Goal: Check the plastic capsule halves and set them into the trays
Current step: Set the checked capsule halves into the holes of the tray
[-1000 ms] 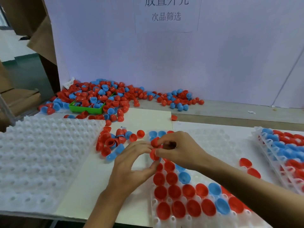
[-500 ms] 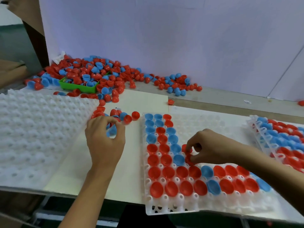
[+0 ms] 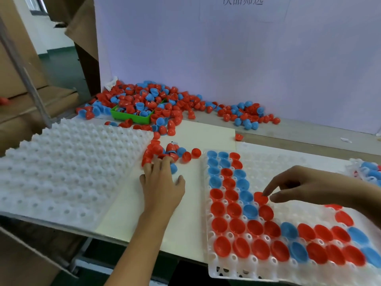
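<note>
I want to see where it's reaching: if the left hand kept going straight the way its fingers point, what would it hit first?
The left hand points away from the person, so it would most likely meet the small cluster of loose capsule halves at its fingertips; it may already touch them.

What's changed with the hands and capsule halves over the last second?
The hands have split apart. The left hand went out to the small loose cluster left of the tray, fingers spread. The right hand dropped onto the tray, setting a red half into a pocket. The back pile is unchanged.
</note>
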